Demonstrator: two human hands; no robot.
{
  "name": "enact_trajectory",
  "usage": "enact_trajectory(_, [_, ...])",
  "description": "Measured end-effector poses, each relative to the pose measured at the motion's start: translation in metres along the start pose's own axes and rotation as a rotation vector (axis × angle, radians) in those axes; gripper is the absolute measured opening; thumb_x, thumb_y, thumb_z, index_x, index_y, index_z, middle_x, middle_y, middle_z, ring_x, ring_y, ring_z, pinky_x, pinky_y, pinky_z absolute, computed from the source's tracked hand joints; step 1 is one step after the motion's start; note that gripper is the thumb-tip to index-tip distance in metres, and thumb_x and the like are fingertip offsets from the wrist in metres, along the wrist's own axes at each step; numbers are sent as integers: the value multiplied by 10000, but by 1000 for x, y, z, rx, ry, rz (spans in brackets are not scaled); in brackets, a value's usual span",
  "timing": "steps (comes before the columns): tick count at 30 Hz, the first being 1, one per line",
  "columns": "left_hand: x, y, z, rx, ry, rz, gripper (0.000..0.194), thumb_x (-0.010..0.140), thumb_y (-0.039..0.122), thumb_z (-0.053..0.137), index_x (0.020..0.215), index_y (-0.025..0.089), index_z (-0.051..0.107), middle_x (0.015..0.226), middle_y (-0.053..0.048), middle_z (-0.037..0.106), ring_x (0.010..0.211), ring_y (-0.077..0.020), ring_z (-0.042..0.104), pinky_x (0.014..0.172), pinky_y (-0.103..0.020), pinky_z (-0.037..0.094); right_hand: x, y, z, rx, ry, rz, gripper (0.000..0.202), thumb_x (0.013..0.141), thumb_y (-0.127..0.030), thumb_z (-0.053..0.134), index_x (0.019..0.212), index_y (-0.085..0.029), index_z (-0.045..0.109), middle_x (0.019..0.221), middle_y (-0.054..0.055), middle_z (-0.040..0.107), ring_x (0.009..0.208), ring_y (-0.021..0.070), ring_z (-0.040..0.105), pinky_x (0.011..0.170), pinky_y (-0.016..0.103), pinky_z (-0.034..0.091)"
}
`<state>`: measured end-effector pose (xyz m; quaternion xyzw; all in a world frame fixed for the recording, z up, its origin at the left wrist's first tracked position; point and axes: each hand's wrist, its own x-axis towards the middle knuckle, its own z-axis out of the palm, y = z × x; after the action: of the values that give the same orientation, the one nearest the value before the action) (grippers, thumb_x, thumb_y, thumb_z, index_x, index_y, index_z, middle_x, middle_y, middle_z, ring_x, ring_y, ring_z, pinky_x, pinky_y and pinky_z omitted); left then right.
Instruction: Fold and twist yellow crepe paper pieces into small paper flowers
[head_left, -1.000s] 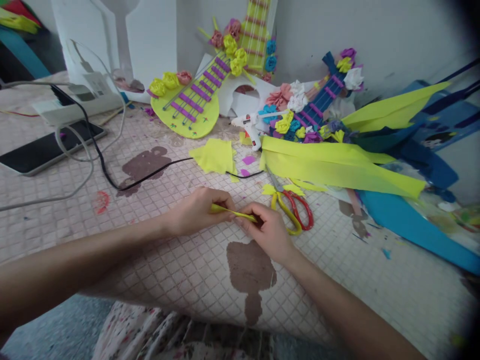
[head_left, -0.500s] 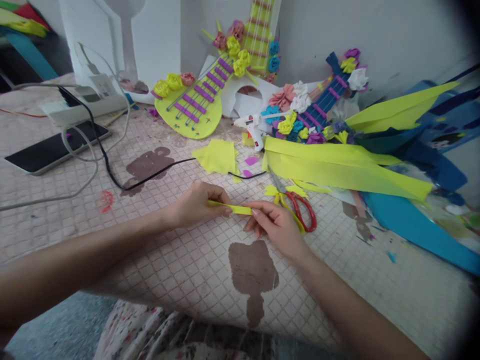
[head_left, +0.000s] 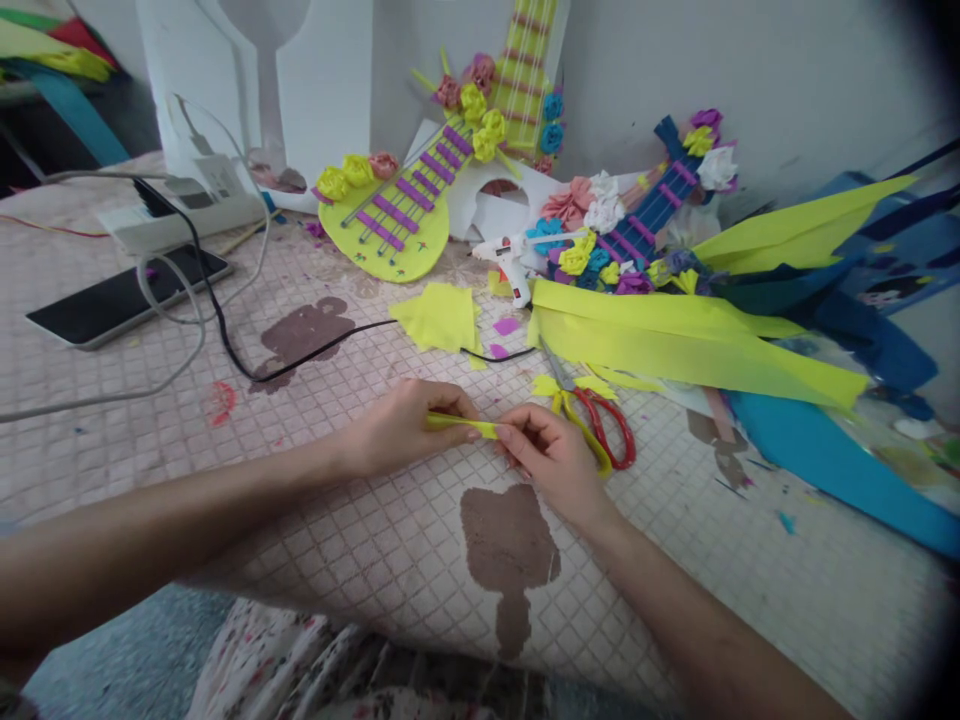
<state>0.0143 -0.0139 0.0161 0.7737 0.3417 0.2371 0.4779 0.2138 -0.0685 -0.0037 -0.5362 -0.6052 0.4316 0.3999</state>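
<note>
1. The left hand (head_left: 411, 428) grips one end of a narrow, bright-yellow paper strip (head_left: 486, 430); the right hand (head_left: 553, 455) pinches the other.
2. The strip is above the pale, diamond-patterned surface (head_left: 360, 570), inward from its near edge.
3. Toward the far edge, a yellow guitar-shaped cutout (head_left: 412, 240) bears crumpled paper flowers, apparently finished.
4. The strip seems flattened, not yet a flower; the flat yellow paper pieces (head_left: 439, 317) beyond look unworked.
</note>
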Motion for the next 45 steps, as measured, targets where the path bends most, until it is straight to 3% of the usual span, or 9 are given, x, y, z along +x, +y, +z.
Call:
enact_trajectory(5, [0, -5, 1, -160, 33, -4, 177, 807, 294, 623, 872, 139, 567, 793, -34, 674, 721, -119, 628, 656, -223, 497, -1, 1, -1, -95, 36, -54, 191, 855, -370, 569, 793, -193, 606, 611, -21, 553, 522, 98, 464, 491, 235, 380])
enact_trajectory(16, [1, -2, 3, -115, 112, -15, 129, 786, 250, 625, 742, 132, 599, 710, -23, 665, 649, -104, 615, 576, -195, 485, -2, 2, 1, -138, 48, -88, 179, 857, -369, 563, 814, -202, 609, 611, -22, 537, 542, 112, 479, 506, 245, 381])
enact_trajectory(24, [-1, -3, 3, -26, 182, 30, 122, 796, 237, 635, 875, 148, 609, 816, -28, 697, 757, -133, 668, 681, -221, 525, -3, 3, 1, -145, 21, -78, 167, 849, -361, 576, 826, -199, 608, 647, -15, 541, 558, 110, 468, 494, 243, 362])
enact_trajectory(35, [-2, -6, 3, 94, 197, 74, 87, 805, 203, 628, 881, 163, 626, 840, -10, 708, 770, -125, 673, 725, -213, 533, -3, 2, 2, -11, -17, -16, 179, 884, -351, 541, 848, -195, 621, 714, 12, 668, 570, 110, 566, 509, 236, 424])
enact_trajectory(45, [-4, -2, 10, 105, 170, 136, 86, 827, 228, 627, 875, 159, 646, 799, 7, 714, 727, -100, 673, 689, -181, 517, -3, 2, 3, -92, -34, -62, 167, 860, -326, 573, 837, -176, 642, 677, 4, 626, 585, 113, 552, 556, 240, 449])
